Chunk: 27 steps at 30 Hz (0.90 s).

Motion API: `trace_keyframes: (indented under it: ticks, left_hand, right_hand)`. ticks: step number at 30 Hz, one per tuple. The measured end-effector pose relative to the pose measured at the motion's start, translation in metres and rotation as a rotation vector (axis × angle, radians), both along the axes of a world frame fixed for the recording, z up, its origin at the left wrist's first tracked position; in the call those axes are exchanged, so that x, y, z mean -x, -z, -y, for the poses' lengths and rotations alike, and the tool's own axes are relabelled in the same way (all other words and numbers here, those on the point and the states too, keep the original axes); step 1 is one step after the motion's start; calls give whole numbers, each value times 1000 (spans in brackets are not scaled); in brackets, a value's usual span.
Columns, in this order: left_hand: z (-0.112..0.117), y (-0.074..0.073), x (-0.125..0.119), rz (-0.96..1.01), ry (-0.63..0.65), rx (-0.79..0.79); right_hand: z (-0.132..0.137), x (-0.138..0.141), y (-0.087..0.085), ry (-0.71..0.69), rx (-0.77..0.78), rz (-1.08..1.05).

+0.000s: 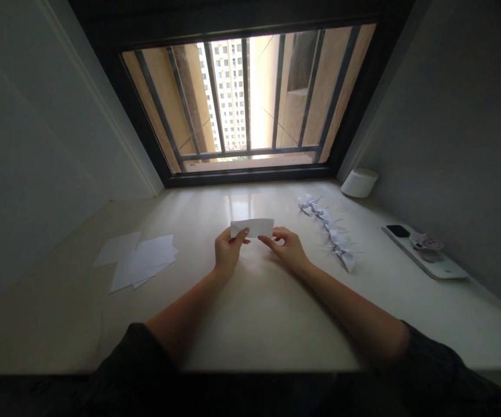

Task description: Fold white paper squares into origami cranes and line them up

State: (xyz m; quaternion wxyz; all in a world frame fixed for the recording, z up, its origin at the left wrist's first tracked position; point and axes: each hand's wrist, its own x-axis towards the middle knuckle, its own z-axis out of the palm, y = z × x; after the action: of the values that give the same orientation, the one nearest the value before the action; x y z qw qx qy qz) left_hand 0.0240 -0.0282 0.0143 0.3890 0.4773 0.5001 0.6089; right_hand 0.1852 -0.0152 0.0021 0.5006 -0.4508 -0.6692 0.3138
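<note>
A small folded rectangle of white paper [252, 228] is held up just above the pale stone counter [259, 324]. My left hand [229, 250] pinches its left end between thumb and fingers. My right hand [285, 248] grips its lower right edge with the fingertips. To the left of my hands lie several loose white paper sheets [139, 260], overlapping one another. On the right, a line of several white paper cranes [329, 230] lies on the counter.
A white cylindrical container [359, 183] stands in the far right corner. Near the right wall, a black phone [398, 231] lies on a white flat device [424, 255] with a round sticker item. A barred window [249, 98] backs the counter, between grey walls.
</note>
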Motion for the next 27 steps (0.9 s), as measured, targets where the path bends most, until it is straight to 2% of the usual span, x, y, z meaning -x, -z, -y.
trace_keyframes:
  ticks: [7, 12, 15, 18, 27]
  left_hand:
    - [0, -3, -1, 81, 76, 28]
    - [-3, 6, 0, -28, 201, 58]
    - [-3, 8, 1, -120, 190, 43]
    - [-3, 7, 2, -132, 176, 54]
    - [1, 1, -1, -54, 178, 77]
  right_hand:
    - [-2, 0, 1, -36, 68, -83]
    - [-1, 1, 2, -68, 32, -106]
    - [1, 2, 1, -53, -62, -44]
    - [4, 2, -1, -21, -129, 23]
    - [5, 2, -4, 55, -152, 59]
